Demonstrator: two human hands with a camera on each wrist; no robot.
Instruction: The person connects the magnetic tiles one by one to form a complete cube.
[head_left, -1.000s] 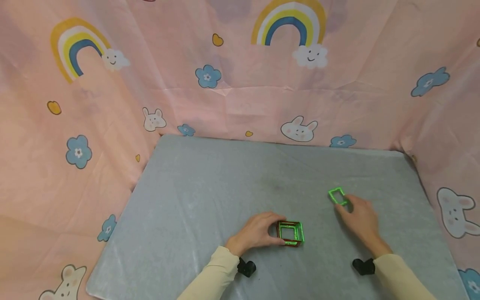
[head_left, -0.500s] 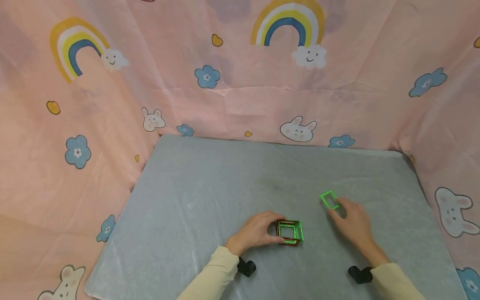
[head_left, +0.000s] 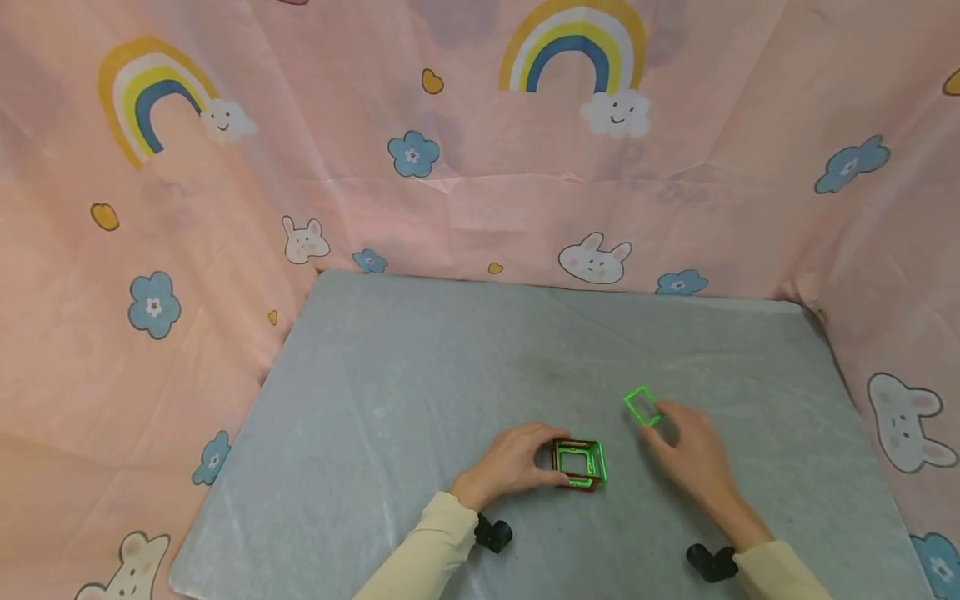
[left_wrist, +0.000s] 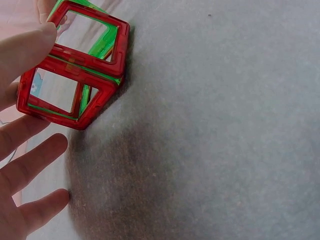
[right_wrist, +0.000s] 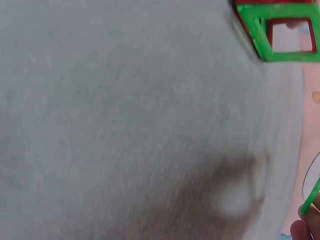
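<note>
My left hand (head_left: 513,462) holds a small cube of red and green square frames (head_left: 592,467) between thumb and fingers at its left side. The left wrist view shows the thumb over the red frames of the cube (left_wrist: 82,67), with the lower fingers spread apart. To the right, my right hand (head_left: 693,450) pinches a green square frame (head_left: 651,419) by its near edge, raised over the table. In the right wrist view only the fingertips (right_wrist: 311,222) and a sliver of that frame (right_wrist: 311,195) appear at the edge; the cube (right_wrist: 265,37) sits at the upper right.
A grey cloth-covered table (head_left: 420,358) lies beneath both hands. Behind it and at the sides hangs a pink curtain (head_left: 480,208) printed with rainbows, rabbits and flowers. Black wrist cameras, such as the left one (head_left: 493,533), hang at both wrists.
My right hand has moved left with the green square frame, closer to the cube. The left hand and the cube have stayed in place.
</note>
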